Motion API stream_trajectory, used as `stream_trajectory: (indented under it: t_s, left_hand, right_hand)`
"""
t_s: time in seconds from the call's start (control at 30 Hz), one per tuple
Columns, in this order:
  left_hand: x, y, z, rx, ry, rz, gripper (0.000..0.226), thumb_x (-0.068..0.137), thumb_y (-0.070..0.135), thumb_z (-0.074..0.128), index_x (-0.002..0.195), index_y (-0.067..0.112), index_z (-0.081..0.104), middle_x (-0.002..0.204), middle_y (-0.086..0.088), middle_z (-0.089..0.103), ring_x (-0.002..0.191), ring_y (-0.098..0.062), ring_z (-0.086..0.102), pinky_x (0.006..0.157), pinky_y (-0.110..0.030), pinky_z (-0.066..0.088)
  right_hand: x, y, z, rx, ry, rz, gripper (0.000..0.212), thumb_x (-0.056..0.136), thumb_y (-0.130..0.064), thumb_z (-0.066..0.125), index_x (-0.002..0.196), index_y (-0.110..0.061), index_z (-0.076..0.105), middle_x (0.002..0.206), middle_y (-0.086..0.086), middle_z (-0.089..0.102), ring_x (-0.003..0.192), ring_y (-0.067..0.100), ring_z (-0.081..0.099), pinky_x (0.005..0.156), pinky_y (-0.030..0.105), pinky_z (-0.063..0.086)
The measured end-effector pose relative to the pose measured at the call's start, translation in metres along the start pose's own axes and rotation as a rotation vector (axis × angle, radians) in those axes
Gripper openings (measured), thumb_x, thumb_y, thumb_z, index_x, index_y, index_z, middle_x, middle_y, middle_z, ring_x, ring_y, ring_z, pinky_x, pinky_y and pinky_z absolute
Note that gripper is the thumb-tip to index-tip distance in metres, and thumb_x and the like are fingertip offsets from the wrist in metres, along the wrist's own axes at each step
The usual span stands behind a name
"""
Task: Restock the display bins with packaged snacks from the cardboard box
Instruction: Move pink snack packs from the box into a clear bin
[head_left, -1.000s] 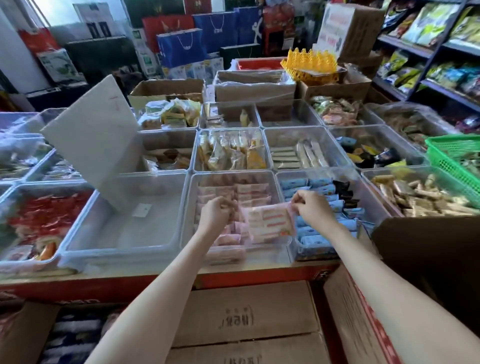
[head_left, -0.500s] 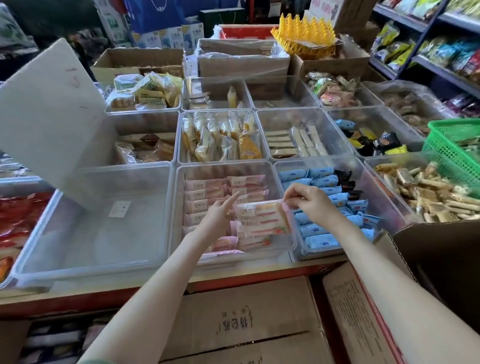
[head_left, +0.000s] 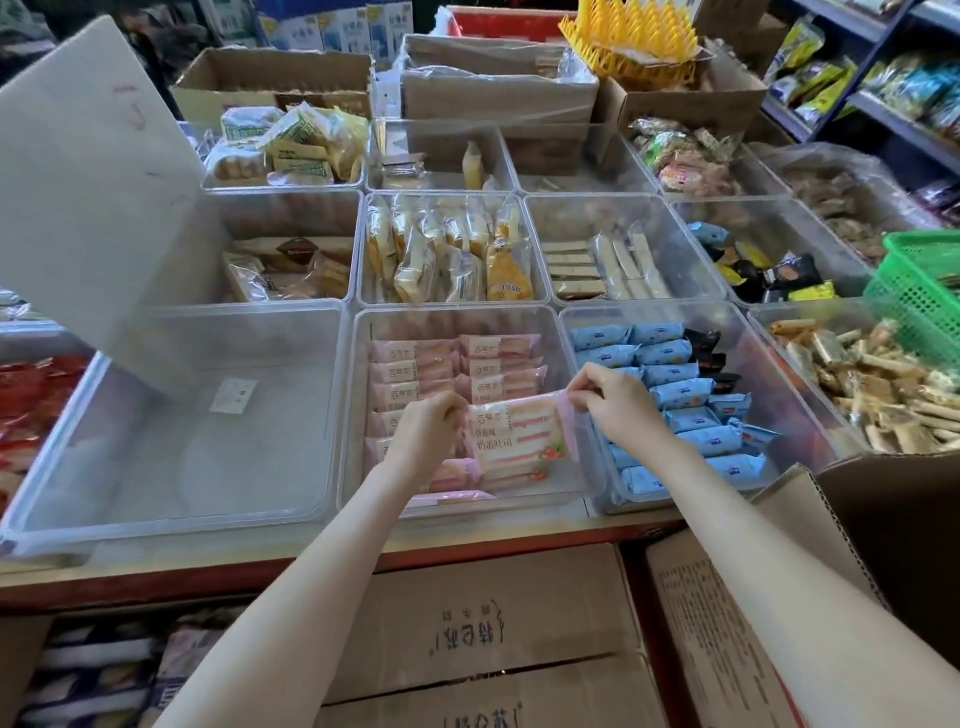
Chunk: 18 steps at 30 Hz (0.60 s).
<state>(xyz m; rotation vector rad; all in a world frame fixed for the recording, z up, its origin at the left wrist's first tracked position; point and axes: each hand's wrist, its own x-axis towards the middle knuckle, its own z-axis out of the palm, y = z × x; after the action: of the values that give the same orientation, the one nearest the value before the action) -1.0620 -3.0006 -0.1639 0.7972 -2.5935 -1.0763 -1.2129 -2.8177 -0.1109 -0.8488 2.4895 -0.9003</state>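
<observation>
Over the pink-snack bin (head_left: 566, 332), both hands pinch a pink packet (head_left: 519, 434)

Shop interior, soft daylight. Dark shelving (head_left: 906, 127) stood at right, packed with bagged goods. Red-edged counter (head_left: 130, 590) ran across the front. Green basket (head_left: 919, 291) sat right.

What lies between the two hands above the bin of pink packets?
In the head view, one pink snack packet spans the gap: the left hand and the right hand each pinch a top corner.

Single head-worn view — looking forward and down, close over display bins (head_left: 348, 415)
</observation>
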Motion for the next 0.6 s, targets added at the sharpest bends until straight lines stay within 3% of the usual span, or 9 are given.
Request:
stream_trajectory:
  t_s: [0.2, 0.33, 0.47, 0.53, 0.6]
  left_hand:
    - [-0.001, -0.006, 0.015, 0.185, -0.093, 0.094, 0.024, 0.089, 0.002, 0.049, 0.097, 0.013, 0.069, 0.090, -0.004, 0.071, 0.086, -0.027, 0.063, 0.071, -0.035, 0.048]
    - [0.002, 0.000, 0.020, 0.299, -0.034, 0.137, 0.024, 0.092, 0.007, 0.047, 0.095, 0.012, 0.070, 0.087, -0.007, 0.071, 0.080, -0.029, 0.062, 0.067, -0.034, 0.046]
    - [0.007, 0.003, 0.025, 0.274, 0.084, 0.128, 0.020, 0.090, 0.006, 0.049, 0.089, 0.005, 0.069, 0.082, -0.016, 0.068, 0.075, -0.035, 0.061, 0.061, -0.035, 0.043]
    - [0.006, 0.002, 0.027, 0.280, 0.073, 0.124, 0.020, 0.091, 0.005, 0.049, 0.091, 0.005, 0.069, 0.082, -0.016, 0.067, 0.075, -0.034, 0.060, 0.061, -0.033, 0.040]
    - [0.003, -0.002, 0.026, 0.309, 0.009, 0.123, 0.020, 0.091, 0.006, 0.048, 0.091, 0.006, 0.069, 0.085, -0.012, 0.068, 0.076, -0.029, 0.056, 0.062, -0.030, 0.034]
  right_hand:
    - [-0.007, 0.025, 0.011, -0.298, -0.052, 0.012, 0.009, 0.092, -0.013, 0.055, 0.085, -0.011, 0.060, 0.090, 0.001, 0.056, 0.096, 0.023, 0.052, 0.075, 0.033, 0.041]
    - [-0.003, 0.030, 0.021, -0.540, 0.021, -0.085, 0.009, 0.091, -0.010, 0.056, 0.090, -0.004, 0.063, 0.103, 0.007, 0.051, 0.102, 0.024, 0.044, 0.083, 0.033, 0.038]
    - [0.004, 0.025, 0.024, -0.553, 0.172, -0.189, 0.004, 0.078, 0.005, 0.061, 0.075, 0.003, 0.062, 0.092, 0.017, 0.054, 0.088, 0.035, 0.050, 0.068, 0.045, 0.046]
    - [0.004, 0.026, 0.024, -0.561, 0.205, -0.228, 0.005, 0.073, 0.007, 0.065, 0.071, 0.003, 0.062, 0.088, 0.019, 0.055, 0.084, 0.037, 0.052, 0.065, 0.045, 0.047]
    - [0.000, 0.024, 0.025, -0.646, 0.155, -0.219, 0.003, 0.079, 0.002, 0.060, 0.078, 0.003, 0.063, 0.100, 0.019, 0.054, 0.094, 0.035, 0.048, 0.072, 0.041, 0.041]
